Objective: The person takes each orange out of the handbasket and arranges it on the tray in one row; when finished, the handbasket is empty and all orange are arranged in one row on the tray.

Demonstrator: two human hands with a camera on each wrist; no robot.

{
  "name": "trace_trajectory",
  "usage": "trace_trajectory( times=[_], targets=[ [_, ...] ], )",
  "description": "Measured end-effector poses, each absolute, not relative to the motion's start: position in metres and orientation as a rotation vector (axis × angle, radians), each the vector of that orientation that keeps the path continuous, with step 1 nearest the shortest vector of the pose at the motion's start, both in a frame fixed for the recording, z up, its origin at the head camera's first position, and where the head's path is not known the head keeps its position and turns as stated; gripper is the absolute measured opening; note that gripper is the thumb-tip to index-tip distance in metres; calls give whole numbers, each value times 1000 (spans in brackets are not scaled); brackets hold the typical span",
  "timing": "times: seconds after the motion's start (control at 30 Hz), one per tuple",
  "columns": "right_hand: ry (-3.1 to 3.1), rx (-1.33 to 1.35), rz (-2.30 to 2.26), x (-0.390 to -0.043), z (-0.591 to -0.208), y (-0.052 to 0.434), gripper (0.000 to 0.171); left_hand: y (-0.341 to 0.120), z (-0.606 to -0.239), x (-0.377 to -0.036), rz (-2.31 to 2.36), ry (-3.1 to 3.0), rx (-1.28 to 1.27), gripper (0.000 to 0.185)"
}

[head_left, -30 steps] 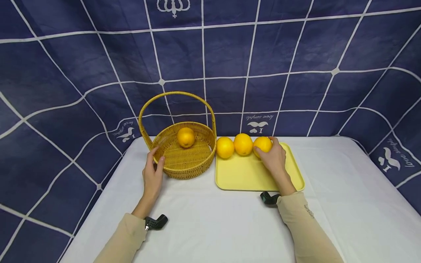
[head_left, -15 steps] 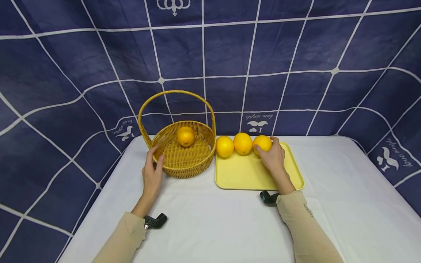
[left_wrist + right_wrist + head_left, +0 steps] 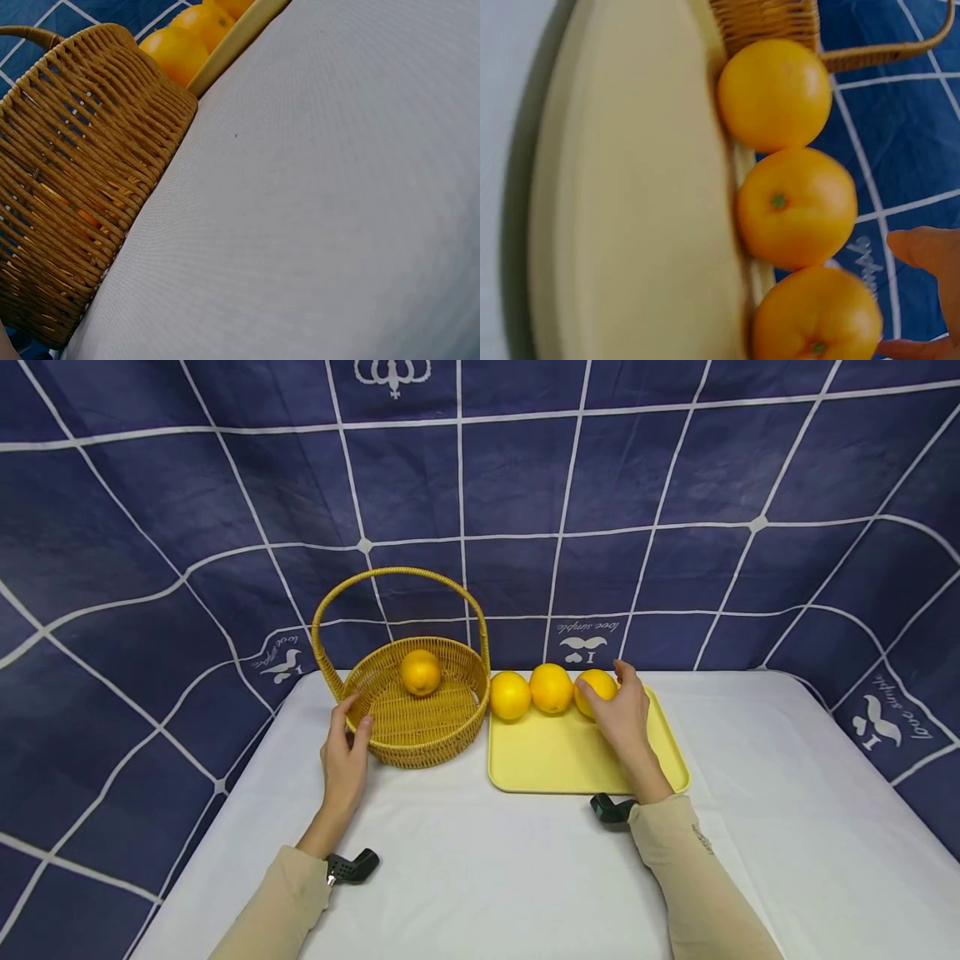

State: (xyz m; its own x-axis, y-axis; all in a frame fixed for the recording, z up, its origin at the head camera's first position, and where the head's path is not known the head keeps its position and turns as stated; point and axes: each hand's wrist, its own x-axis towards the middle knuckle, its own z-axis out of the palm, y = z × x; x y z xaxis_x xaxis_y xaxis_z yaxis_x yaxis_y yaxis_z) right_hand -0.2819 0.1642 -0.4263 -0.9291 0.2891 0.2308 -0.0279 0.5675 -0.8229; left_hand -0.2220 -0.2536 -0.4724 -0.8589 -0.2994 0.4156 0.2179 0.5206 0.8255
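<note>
My left hand [image 3: 345, 768] is at the near left side of a round wicker basket [image 3: 427, 753], holding its rim with thumb and fingers. One orange [image 3: 421, 672] lies inside the basket. Three more oranges stand in a row along the back of a yellow tray [image 3: 555, 760]: a left one [image 3: 510, 696], a middle one [image 3: 551, 688] and a right one [image 3: 596, 693]. My right hand [image 3: 626, 718] is spread beside the right orange. In the right wrist view a fingertip [image 3: 911, 247] stands apart from that orange, and another finger is close to its side.
A white cloth [image 3: 480, 877] covers the table. Behind it hangs a dark blue grid-patterned cloth [image 3: 525, 485]. The basket's tall arched handle [image 3: 401, 571] rises above its rim. Basket and tray stand side by side, with the left orange close to the basket wall.
My right hand's fingers have spread and lifted slightly off the right orange, which stays on the tray. The left hand and the basket have kept their places.
</note>
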Motion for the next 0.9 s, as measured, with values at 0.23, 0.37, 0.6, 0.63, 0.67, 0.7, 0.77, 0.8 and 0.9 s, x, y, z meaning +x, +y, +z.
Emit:
trace_trajectory(
  times=[0.23, 0.37, 0.6, 0.63, 0.67, 0.7, 0.77, 0.8, 0.9],
  targets=[
    [-2490, -148, 1294, -274, -405, 155, 83, -255, -472, -222, -1310, -2257, 86, 47],
    [-2502, -108, 1283, -271, -395, 149, 84, -256, -472, -222, -1306, -2249, 79, 47],
    [-2494, -14, 1256, -266, -387, 138, 87, -256, -475, -223, -1328, -2253, 81, 47],
    [-2490, 4, 1259, -265, -386, 136, 87, -256, -476, -223, -1332, -2253, 83, 47],
    [-2487, 21, 1255, -264, -386, 135, 86, -256, -476, -223, -1333, -2253, 83, 47],
    [-2483, 37, 1256, -263, -385, 133, 85, -256, -476, -223, -1333, -2254, 84, 47],
    [-2476, 66, 1258, -261, -384, 129, 83, -256, -476, -223, -1333, -2258, 91, 47],
    [-2475, 77, 1259, -260, -384, 127, 82, -256, -476, -223, -1332, -2260, 91, 47],
    [-2474, 107, 1261, -257, -382, 122, 81, -256, -475, -223, -1329, -2267, 96, 47]
  ],
)
